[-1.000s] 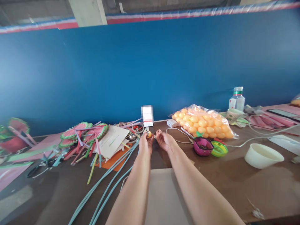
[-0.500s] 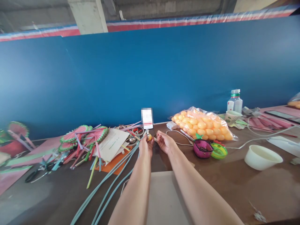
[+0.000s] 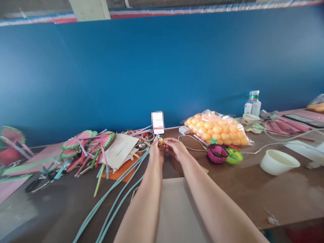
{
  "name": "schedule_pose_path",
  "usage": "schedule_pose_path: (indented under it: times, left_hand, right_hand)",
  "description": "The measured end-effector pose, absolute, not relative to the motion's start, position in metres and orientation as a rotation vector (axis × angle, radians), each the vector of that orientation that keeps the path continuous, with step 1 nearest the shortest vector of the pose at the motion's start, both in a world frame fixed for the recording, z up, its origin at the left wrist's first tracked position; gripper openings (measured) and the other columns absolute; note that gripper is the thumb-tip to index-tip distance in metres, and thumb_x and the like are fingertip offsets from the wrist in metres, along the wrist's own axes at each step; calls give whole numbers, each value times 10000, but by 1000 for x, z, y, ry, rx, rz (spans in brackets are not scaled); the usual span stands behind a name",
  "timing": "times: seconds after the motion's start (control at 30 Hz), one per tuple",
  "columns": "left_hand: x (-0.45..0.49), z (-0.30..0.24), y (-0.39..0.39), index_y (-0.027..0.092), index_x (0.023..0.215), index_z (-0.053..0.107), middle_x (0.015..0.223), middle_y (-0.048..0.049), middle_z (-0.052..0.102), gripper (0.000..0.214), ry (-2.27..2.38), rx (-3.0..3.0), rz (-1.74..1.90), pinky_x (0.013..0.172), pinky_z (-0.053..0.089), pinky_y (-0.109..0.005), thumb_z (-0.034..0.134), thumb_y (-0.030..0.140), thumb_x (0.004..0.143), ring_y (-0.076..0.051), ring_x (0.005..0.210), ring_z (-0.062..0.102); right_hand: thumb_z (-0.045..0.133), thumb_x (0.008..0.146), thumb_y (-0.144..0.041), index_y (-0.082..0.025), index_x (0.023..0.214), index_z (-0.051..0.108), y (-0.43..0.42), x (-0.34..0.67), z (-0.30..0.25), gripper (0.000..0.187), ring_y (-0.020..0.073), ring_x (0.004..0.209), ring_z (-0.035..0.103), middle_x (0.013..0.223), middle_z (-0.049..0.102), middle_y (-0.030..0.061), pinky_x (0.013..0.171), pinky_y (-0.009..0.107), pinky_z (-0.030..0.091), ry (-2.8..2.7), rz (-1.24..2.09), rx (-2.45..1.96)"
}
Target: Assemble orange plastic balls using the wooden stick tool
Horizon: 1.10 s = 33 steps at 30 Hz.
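Between the fingers of my left hand (image 3: 156,153) is a small yellow-orange ball (image 3: 160,141) with dark markings. My right hand (image 3: 176,148) is closed in a pinch right beside the ball; whatever its fingertips hold is too small to make out. Just behind the hands a phone (image 3: 158,122) leans upright, its screen blurred. A metal spoon-like piece (image 3: 141,145) and a red-handled tool (image 3: 146,135) lie to the left of my left hand.
Pale blue tubes (image 3: 113,199) run along the left, near paper fans (image 3: 78,143) and a printed sheet (image 3: 120,150). To the right are a bag of orange balls (image 3: 217,130), a purple bowl (image 3: 217,154), a green dish (image 3: 234,156), a white tub (image 3: 279,163) and bottles (image 3: 252,104).
My right hand has moved left, so its fingertips now meet the ball in my left hand. The whole view has shifted slightly, with the table things a little higher in the picture.
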<state>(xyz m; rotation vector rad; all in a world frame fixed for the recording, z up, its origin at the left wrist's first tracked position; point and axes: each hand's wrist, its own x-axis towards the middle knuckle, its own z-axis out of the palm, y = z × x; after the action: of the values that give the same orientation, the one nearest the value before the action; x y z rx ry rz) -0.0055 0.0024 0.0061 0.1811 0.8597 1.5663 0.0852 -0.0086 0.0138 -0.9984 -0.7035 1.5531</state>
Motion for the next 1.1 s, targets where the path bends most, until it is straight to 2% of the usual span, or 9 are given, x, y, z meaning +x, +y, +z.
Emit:
schedule_pose_path:
  times: [0.3,0.6,0.73,0.97,1.1]
  left_hand:
    - [-5,4,2,145,916,633,767,-24,641,97,880,245,1576,581,477,-217,594,201,848,-101,590,603]
    - [-2,3,0,137,860,638,711,-4,625,185,864,328,1629,563,436,-208,732,236,735,-84,543,566]
    - [-2,1,1,134,856,642,714,-6,628,195,833,359,1644,579,448,-219,743,230,718,-94,558,578]
    - [-1,5,0,126,864,628,709,-28,642,89,849,322,1656,593,480,-230,647,177,794,-110,579,605]
    - [-1,5,-2,127,834,629,700,-25,643,98,834,355,1655,585,478,-216,674,189,773,-104,584,603]
  right_hand:
    - [753,722,-154,-179,780,650,-9,85,13,121,53,487,541,580,616,-48,458,145,473,-730,1557,-971]
    - [785,710,-186,-170,761,644,-9,84,12,150,51,483,541,596,627,-35,451,143,479,-756,1555,-970]
    - [767,724,-171,-163,749,645,-7,84,10,125,51,470,534,584,619,-29,439,139,474,-739,1546,-974]
    - [704,778,-141,-156,773,646,-6,85,9,60,42,462,522,570,593,-36,444,125,474,-711,1586,-925]
    - [710,773,-129,-151,782,637,-6,86,9,76,35,470,525,601,611,-35,453,116,465,-681,1649,-854]
